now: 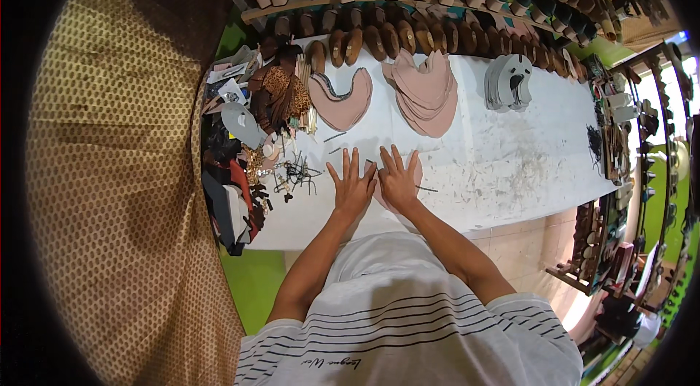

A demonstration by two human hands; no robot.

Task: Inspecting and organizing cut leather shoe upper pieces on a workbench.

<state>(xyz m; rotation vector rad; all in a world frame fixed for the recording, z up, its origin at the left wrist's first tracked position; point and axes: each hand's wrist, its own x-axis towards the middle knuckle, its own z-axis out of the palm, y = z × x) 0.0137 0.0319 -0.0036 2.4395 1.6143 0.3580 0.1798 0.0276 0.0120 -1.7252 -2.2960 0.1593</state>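
The likeliest trouble, as far as could be judged, was the thin pink shoe-upper piece (383,198) creasing or skewing on the white worktop (481,211), since the left hand (353,189) and the right hand (397,187) might have pressed unevenly or pulled against each other; a loose dark strip (426,188), lying just right of the right hand, could have been dragged beneath the piece by a sideways sweep, leaving a ridge under it; a wide reach to the left might likewise have caught the tangle of dark strips (297,173) and scattered it; as for the grip, both hands lay palm down with fingers spread and pointing away from the body, the thumbs turned inward until they met or nearly met; whether the thumbs pinched anything between them could not be told; the pink piece lay beneath and between the hands, mostly under the right one, part of it showing below the thumbs and its full outline hidden; farther out on the worktop, well apart from the grip, lay a curved pink stack (346,112) and a taller pink stack (426,105).
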